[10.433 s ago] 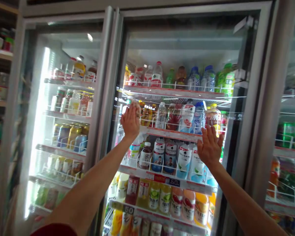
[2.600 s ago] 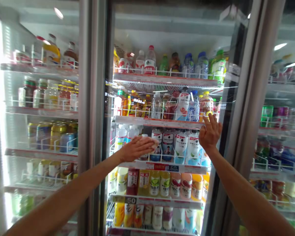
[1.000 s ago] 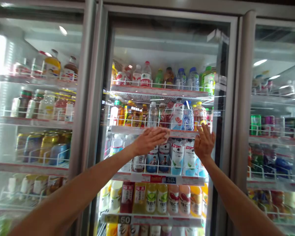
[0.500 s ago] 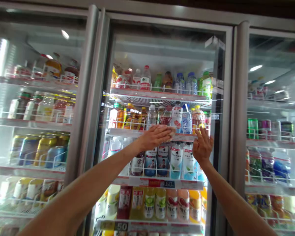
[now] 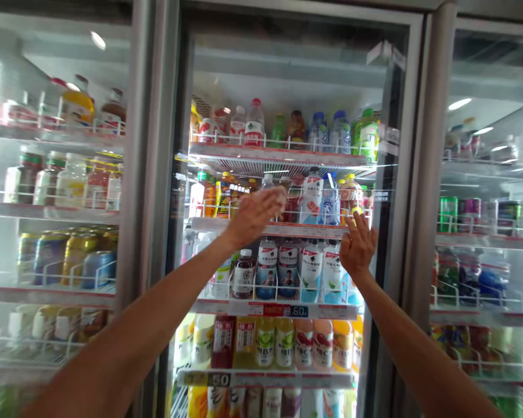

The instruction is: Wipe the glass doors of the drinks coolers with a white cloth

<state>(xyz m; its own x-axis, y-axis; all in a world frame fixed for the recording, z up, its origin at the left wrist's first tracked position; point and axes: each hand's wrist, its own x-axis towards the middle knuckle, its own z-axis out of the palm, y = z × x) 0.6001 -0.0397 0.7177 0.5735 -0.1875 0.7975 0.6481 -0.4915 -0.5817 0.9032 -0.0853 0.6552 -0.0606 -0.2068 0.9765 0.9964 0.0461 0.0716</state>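
- The left hand [image 5: 255,216] is at the middle of the glass door [image 5: 287,69], its fingers stretched out and close together, with a pale scrap, probably a cloth [image 5: 281,199], at the fingertips. Blur hides whether the grip is clamped on it or only presses it flat; if it only presses, the cloth could slide free and drop.
- The right hand [image 5: 358,242] is near the door's right side, fingers somewhat apart, with nothing seen in its grip. If the palm leans on the glass, it could leave prints there.
- The door stands in the middle of the fridge front, between metal posts [image 5: 154,145]. Whether it is latched cannot be told; uneven pushing might make it shift or rattle.
- Bottles [image 5: 268,270] stand on wire-fronted shelves behind the glass, so the hands seem unlikely to knock them unless a hard push jolts the door.
- Glare and the bright lettering reflected near the door's left edge could hide smears, so patches might be missed.
- Both arms are raised and reaching; tiredness could weaken the pressure.
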